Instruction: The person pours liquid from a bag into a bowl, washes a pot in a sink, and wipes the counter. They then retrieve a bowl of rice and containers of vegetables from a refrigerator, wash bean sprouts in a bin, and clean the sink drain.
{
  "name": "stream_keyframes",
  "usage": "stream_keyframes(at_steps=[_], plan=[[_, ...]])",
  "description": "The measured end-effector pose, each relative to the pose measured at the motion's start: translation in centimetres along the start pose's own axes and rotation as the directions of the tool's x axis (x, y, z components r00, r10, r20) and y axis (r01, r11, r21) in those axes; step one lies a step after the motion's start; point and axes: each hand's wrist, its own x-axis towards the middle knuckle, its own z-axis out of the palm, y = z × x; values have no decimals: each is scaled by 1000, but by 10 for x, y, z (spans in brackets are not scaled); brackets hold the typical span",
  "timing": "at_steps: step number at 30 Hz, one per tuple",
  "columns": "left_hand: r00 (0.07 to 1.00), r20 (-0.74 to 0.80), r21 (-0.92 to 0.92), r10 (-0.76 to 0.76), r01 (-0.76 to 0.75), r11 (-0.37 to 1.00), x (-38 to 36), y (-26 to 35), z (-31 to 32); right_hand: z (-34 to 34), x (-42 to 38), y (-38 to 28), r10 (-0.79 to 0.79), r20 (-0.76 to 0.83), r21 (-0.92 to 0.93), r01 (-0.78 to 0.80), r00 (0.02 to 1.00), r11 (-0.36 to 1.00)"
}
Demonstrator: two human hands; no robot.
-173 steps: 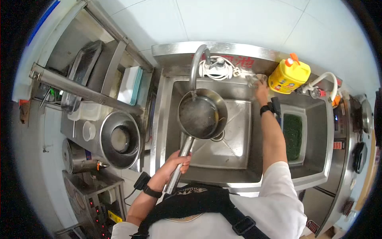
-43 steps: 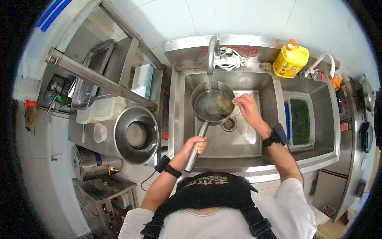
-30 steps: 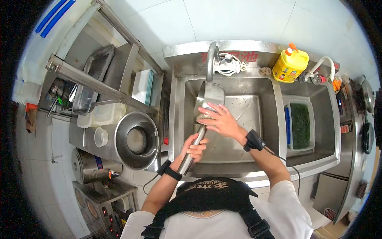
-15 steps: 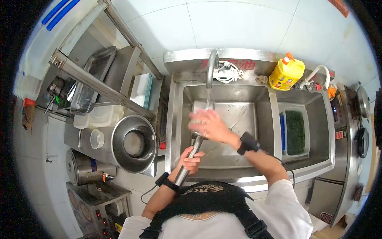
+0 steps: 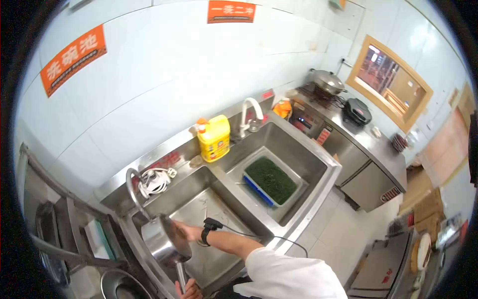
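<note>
A steel saucepan [image 5: 162, 241] with a long tubular handle is tilted on its side under the curved metal tap [image 5: 133, 187], over the left sink basin [image 5: 219, 249]. Low in the view, my left hand [image 5: 190, 290] has its fingers wrapped round the handle. My right hand [image 5: 185, 230] is against the right side of the pan, its fingers mostly hidden there. A black band with a cable is on my right wrist. Whether water is running cannot be made out.
In the right basin sits a tub of dark green strands [image 5: 271, 180]. A yellow jug [image 5: 215, 139] and a coiled white cable [image 5: 155, 182] stand on the sink's back ledge. A metal bowl [image 5: 122, 285] is at lower left. A lidded pan [image 5: 328, 81] stands on the far counter.
The view has swung to the right, bringing in the far counter and window. The saucepan's body now shows plainly, tilted. My right hand has moved to its right side; my left keeps the handle.
</note>
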Motion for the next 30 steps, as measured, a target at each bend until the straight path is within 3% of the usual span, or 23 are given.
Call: stream_keyframes(at_steps=[2,3,4,5,6,7,8,9,10,11,12,14,16,17,18,19,20,21,22,23,25,27,30], plan=[[912,-339,85,231,-215,973,-38,-9,19,16,-22,-26,-192,129,-280,222,973,934],[874,-403,254,270,-177,951,-43,-14,19,7,-16,-27,-195,133,-274,225,972,935],[605,-602,516,522,-205,832,-49,-31,27,-3,-11,-30,19,76,-42,-16,997,999],[117,-699,715,705,105,691,0,-51,48,-11,-6,-33,239,70,198,-248,969,948],[-297,-637,608,711,373,700,49,-71,69,-12,-3,-43,231,69,193,-240,970,951],[-494,-513,625,702,345,700,109,-80,74,-10,0,-51,374,-113,155,-355,921,922],[-491,-517,621,701,349,702,100,-74,71,-7,1,-60,490,-295,140,-470,820,871],[-381,-509,651,772,415,635,80,-61,66,32,-10,-75,412,-498,-61,-505,763,861],[-272,-497,677,824,473,564,66,-51,64,35,-7,-52,413,-499,-53,-503,762,862],[-180,-569,715,802,373,591,61,-45,63,34,1,-6,67,-579,-377,-339,813,862],[-177,-569,715,803,376,590,52,-40,60,30,9,16,-293,-524,-678,-184,799,712],[-156,-598,723,786,319,613,23,-35,52,127,-45,-33,-694,-250,-955,-54,676,292],[-162,-598,682,785,411,605,3,-27,47,163,-71,-78,-607,92,-995,44,789,-95],[-30,-607,726,794,385,570,-18,-29,40,179,-86,-121,-297,256,-938,163,920,-306],[-207,-537,654,818,510,559,-2,-34,40,172,-82,-136,-271,509,-832,386,817,-398],[-184,-459,583,869,676,451,11,-41,41,169,-66,-138,-158,410,-912,402,898,-80],[-181,-456,516,871,744,425,-7,-43,37,174,-58,-138,-334,376,-927,356,865,-122],[-190,-526,599,829,609,520,13,-46,43,163,-42,-145,-237,252,-958,277,938,77],[-271,-568,600,778,510,616,14,-53,37,157,-36,-152,-241,219,-975,223,945,-11],[-226,-563,599,795,551,581,20,-54,37,125,-15,-132,-277,129,-991,135,952,1],[-183,-562,599,807,583,549,21,-51,37,96,6,-136,-100,-119,-982,-102,988,162],[-85,-616,647,783,512,564,11,-48,37,95,1,-133,-130,-145,-986,-133,981,99],[-89,-625,634,775,521,571,10,-47,33,100,-16,-130,-207,-109,-994,-110,972,8]])
